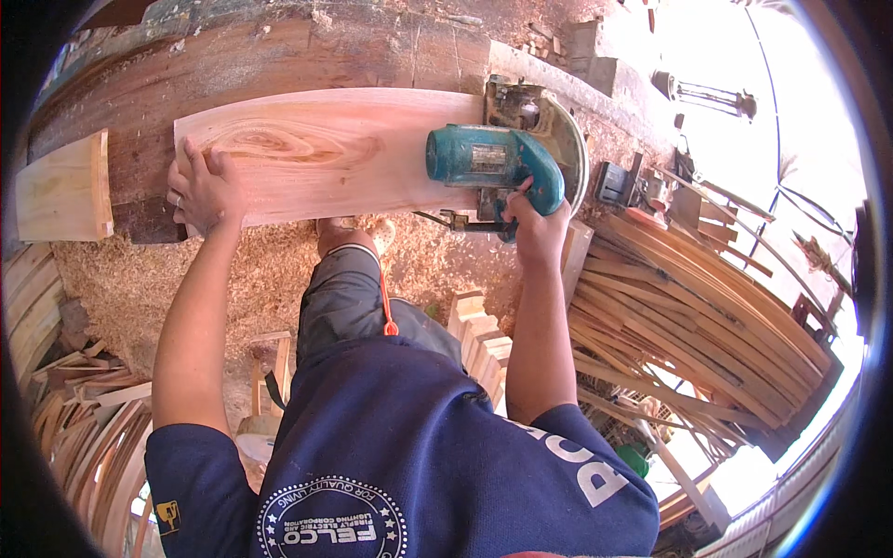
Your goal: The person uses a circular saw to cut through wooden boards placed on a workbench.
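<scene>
Your right hand has a full grip on the teal handle of the circular saw, fingers wrapped tight around it, arm reaching straight out from your shoulder. That saw sits at the right end of the pale plank, its round blade guard hanging just past the board's end, the motor housing lying over the wood itself.

Your left hand grips nothing — it lies flat, fingers spread, pressed down on the plank's left end near the near edge, a ring on one finger. Just beyond your fingertips the grain swirls into a darker oval knot figure.

The plank lies lengthwise across a heavy, dark timber bench, with its near edge overhanging toward you. To the left, well apart from the plank, a short pale offcut block rests on the same timber.

Below the work, sawdust and shavings cover the floor thickly. At your right, a big stack of thin curved wooden strips fans out; more strips lie piled at your lower left.
</scene>
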The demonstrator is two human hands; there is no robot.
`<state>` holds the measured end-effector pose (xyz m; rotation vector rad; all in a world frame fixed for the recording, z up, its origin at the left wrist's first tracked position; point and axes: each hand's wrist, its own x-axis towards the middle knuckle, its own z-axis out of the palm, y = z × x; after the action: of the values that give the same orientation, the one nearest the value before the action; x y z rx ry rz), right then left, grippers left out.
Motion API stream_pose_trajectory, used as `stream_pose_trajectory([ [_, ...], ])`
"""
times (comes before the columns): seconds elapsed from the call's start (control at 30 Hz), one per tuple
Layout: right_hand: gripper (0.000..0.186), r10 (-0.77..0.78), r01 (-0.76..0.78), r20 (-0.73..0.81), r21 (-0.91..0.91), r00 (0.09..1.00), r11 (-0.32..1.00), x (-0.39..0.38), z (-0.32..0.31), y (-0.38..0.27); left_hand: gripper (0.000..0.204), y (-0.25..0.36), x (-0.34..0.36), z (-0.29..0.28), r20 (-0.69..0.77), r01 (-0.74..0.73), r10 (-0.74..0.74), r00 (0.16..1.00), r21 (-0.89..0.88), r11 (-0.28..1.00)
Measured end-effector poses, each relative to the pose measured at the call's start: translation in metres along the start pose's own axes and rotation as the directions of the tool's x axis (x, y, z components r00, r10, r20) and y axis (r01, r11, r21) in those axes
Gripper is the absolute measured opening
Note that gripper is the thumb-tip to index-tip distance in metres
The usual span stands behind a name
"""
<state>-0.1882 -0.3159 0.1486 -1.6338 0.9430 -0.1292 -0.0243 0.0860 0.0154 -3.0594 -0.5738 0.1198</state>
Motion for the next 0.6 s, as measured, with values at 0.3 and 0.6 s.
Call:
stream_pose_trajectory([
  [0.3, 0.017, -0.018, 0.018, 0.014, 0.005, 1.000, 1.000, 0.008, 0.001, -0.002, 0.066, 0.003, -0.001, -0.004, -0.004, 0.005, -0.005, 1.000, -0.032, 0.999],
  [0.6, 0.015, -0.042, 0.041, 0.032, 0.014, 0.999, 0.999, 0.022, 0.005, -0.004, 0.064, -0.001, -0.002, 0.002, -0.030, 0.009, -0.010, 0.999, -0.014, 1.000],
])
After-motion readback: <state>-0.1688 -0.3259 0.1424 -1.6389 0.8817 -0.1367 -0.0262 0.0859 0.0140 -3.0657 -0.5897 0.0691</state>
